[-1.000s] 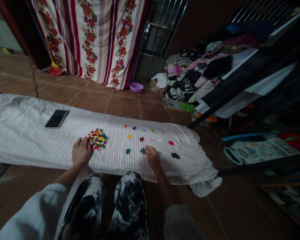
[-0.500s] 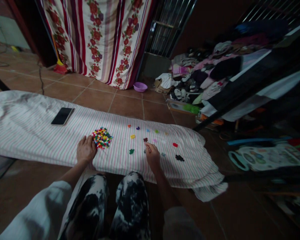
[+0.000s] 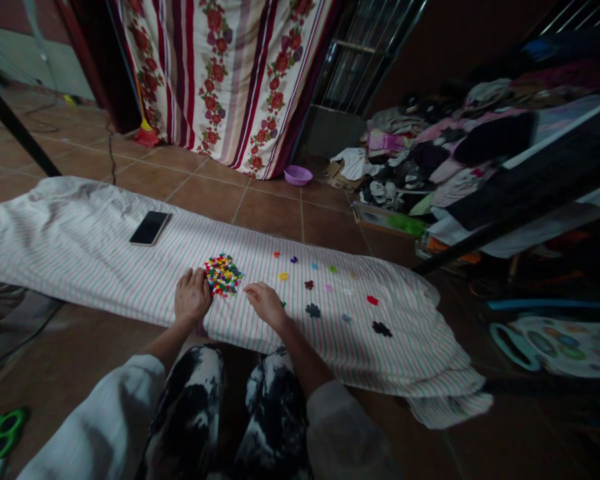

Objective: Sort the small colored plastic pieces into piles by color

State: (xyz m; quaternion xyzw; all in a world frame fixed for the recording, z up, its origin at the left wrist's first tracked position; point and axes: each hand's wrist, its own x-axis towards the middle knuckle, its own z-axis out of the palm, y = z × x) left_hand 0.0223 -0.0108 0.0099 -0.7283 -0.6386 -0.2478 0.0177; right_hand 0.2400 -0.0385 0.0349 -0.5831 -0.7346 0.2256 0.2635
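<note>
Multicoloured pile [image 3: 223,273] of small pcs: on striped cloth over the table [image 3: 95,267], btwn my two hands; too small to tell exactly what the pcs are.

Head view (only one): my L hand [image 3: 193,295] lies palm down, fingers loosely extended, tips touching pile's L edge, prob. to stop pcs straying. My R hand [image 3: 265,302] is just off pile's R side, fingers curled, tips close tog.; can't tell if a pc is pinched. Hands apart from each other.

R of pile, clusters sorted by col. in loose rows: orange cluster [image 3: 276,254], purple cluster [image 3: 294,259], yellow cluster [image 3: 283,275], brown cluster [image 3: 309,285], dk grey cluster [image 3: 313,310], red cluster [image 3: 373,300], black cluster [image 3: 381,329], plus paler ones, hard to make out vs. cloth. Gaps btwn presumably keep cols. from mixing. Dk green cluster [image 3: 283,304] mostly hidden by my R hand.

Phone [image 3: 151,228] flat, beyond & L of pile, well apart; prob. there to be clear of my arms.
</note>
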